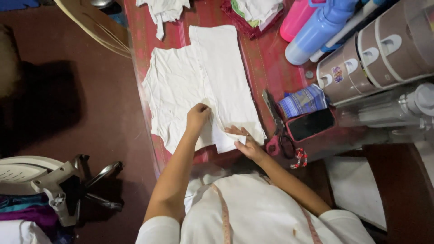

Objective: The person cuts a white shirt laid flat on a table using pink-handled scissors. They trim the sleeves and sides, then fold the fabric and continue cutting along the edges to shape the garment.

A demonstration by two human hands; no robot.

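Currently the left hand (197, 116) is pressing down on the white cut fabric piece (178, 90), fingers curled and pinching a fold of it, while the right hand (242, 141) is lying flat and open, fingers spread, on the near corner of the long white fabric strip (226, 77) overlapping it. Both pieces are resting on the red table (266, 63), reaching away from the hands. As I judge it, the near edges are hanging close to the table's lip just under the wrists, so an uneven pull could be dragging the layers out of line or creasing them. Just to the right of the right hand, the pink-handled scissors (276, 131) are lying near the strip's corner; a sweeping move could be snagging cloth on them.
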